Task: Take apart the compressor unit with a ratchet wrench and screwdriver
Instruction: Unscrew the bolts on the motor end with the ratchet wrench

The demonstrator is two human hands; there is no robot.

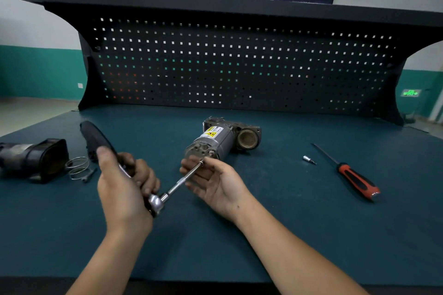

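Observation:
The grey compressor unit point(217, 138) lies on its side mid-bench, a yellow warning label on top and a brass-coloured opening at its far right end. My left hand point(124, 182) grips the ratchet wrench point(157, 201) by its black handle, which points up and left. The wrench's long extension bar point(185, 178) runs up to a bolt on the unit's near end face. My right hand point(211, 179) lies palm up under the bar, its fingers loosely curled round the tip by the bolt. A red-and-black screwdriver point(352, 175) lies at the right.
A small loose socket bit point(308, 159) lies left of the screwdriver. At the left sit a removed dark housing part point(36, 159), a wire spring point(78, 166) and a small dark piece point(89, 175). A black pegboard point(239, 64) backs the green bench mat point(239, 235).

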